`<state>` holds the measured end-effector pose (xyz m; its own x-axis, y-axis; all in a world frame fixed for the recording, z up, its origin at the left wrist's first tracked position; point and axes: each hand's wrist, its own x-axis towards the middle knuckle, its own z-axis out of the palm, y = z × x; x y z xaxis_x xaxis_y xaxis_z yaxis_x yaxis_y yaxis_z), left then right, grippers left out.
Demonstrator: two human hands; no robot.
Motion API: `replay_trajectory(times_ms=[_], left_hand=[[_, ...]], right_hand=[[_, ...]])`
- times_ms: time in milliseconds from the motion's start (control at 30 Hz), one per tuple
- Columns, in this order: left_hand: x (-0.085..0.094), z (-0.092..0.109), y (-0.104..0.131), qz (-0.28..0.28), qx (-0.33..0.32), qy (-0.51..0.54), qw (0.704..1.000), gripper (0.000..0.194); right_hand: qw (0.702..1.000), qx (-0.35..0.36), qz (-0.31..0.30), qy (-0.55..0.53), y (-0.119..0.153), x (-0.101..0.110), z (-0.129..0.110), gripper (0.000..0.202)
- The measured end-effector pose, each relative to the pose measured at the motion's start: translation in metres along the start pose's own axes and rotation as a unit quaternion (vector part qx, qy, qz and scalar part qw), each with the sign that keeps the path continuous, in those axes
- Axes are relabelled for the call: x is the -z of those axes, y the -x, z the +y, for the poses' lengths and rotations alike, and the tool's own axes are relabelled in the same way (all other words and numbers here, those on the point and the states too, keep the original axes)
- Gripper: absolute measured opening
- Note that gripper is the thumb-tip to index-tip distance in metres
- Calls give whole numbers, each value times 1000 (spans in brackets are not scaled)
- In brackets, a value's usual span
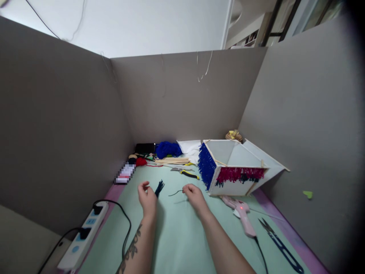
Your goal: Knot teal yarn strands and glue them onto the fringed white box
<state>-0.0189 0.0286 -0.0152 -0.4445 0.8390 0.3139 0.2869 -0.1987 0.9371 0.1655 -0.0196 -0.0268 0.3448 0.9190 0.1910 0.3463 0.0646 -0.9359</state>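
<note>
One pixelated rectangle (124,173) is unreadable; right hand (194,195) pinches dark strand (175,193); cannot tell grip of left hand (147,198).

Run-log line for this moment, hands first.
left hand: beside dark navy yarn tassel, grip unclear | right hand: pinching thin dark strand | nearby: pink plastic glue gun, red light lit; yarn-fringed white panelled frame
</note>
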Motion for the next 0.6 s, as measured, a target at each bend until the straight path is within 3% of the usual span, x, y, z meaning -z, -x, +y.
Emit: replay_trajectory(times_ms=[67,133,200,267,333,433,500,600], left_hand=[[1,-6,-8,11,46,-35,998,25],[1,-8,-13,-40,57,-103,992,27],[1,-5,-12,-118,21,-211,970,25],[1,1,-7,-179,-29,-325,928,30],[2,7,0,-198,-65,-408,889,37],[2,9,3,-200,-88,-457,862,25],[1,7,1,-201,-93,-434,873,19],[-4,6,-2,-226,-69,-255,938,18]], right_hand=[[994,27,40,103,0,4,0,26],[981,34,83,173,-1,8,0,23],[976,33,98,190,-1,10,0,24],[978,37,92,184,-1,9,0,24],[980,40,80,178,0,6,-1,23],[983,50,70,162,2,2,-3,20],[986,61,71,139,2,0,-5,19],[992,69,71,73,2,0,-7,19]])
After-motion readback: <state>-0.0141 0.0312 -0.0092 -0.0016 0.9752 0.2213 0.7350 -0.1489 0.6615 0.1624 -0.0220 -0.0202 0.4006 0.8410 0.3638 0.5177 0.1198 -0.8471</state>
